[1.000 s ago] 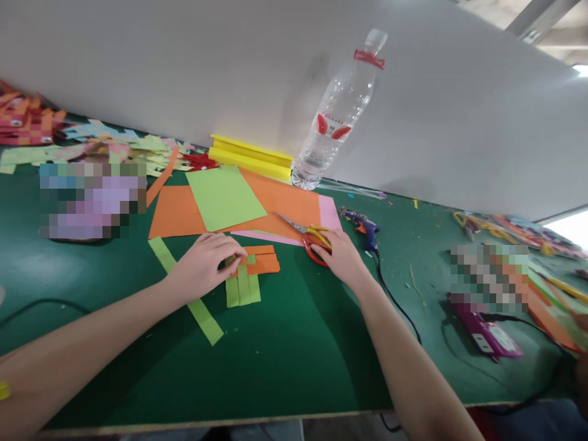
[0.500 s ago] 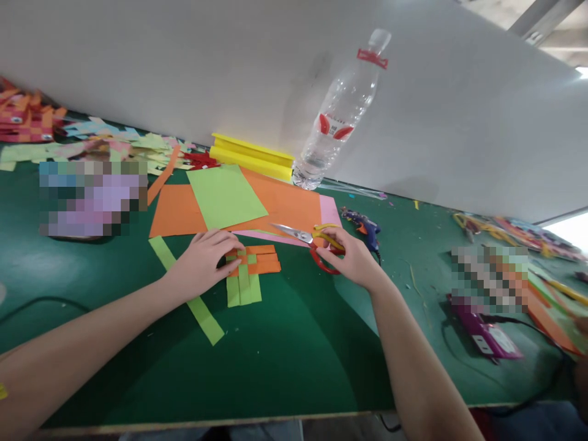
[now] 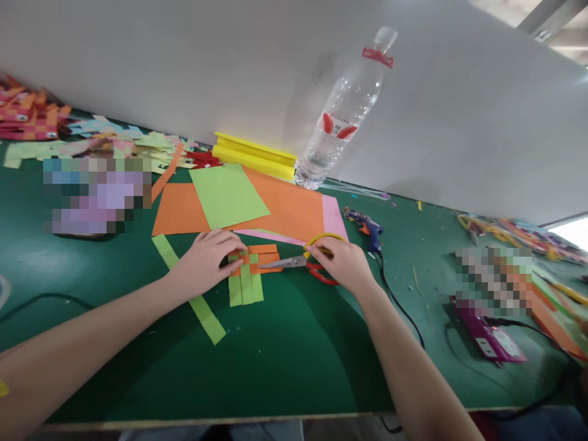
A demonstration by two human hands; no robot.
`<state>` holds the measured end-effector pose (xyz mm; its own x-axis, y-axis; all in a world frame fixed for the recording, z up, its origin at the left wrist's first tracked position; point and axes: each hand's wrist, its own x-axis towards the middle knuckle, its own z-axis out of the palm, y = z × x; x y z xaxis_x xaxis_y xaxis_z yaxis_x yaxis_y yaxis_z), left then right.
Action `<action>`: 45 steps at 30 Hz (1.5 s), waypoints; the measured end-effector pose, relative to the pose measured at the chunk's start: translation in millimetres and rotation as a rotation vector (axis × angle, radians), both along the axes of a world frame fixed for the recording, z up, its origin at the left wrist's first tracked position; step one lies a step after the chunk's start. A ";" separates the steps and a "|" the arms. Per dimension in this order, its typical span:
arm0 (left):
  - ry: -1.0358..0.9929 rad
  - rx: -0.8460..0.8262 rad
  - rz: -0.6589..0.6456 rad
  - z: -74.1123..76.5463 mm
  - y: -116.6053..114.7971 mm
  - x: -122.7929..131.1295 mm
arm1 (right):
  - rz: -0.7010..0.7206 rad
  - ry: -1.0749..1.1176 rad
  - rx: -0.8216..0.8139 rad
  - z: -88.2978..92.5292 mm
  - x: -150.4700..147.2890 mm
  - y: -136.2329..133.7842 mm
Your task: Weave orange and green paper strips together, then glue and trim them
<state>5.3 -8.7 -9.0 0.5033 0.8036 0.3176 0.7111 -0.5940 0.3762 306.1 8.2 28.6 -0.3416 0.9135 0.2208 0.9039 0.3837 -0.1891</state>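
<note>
Between its thumb and fingers, my left hand [image 3: 215, 260] pinches the left edge of a woven paper piece [image 3: 250, 277], made of orange strips pointing right and green strips pointing toward me. My right hand [image 3: 344, 260] grips scissors [image 3: 292, 263] by their yellow and red handles. The blades point left and lie over the orange strips, with the tip near the woven part. Under my left wrist a loose green paper strip [image 3: 206, 320] lies slantwise on the table.
Behind my hands lie a green sheet [image 3: 229, 196], orange paper [image 3: 294, 208] and pink paper [image 3: 334, 214]. A clear bottle [image 3: 342, 116] stands by the wall near a yellow folded piece [image 3: 253, 159]. To the right are a blue glue gun [image 3: 365, 226] and a purple power strip [image 3: 489, 337].
My right hand has brought the scissors down and left, from above the pink paper onto the orange strips. My left hand keeps its pinch on the woven paper.
</note>
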 end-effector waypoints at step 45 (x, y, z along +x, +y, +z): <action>0.044 -0.014 -0.009 2.3 -0.7 0.1 | 0.050 -0.107 0.108 7.1 14.9 1.2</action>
<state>5.3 -9.4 -6.7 0.5234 0.8036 0.2833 0.7220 -0.5949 0.3533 321.0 9.4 35.7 -0.4132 0.8676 0.2767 0.8957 0.4420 -0.0481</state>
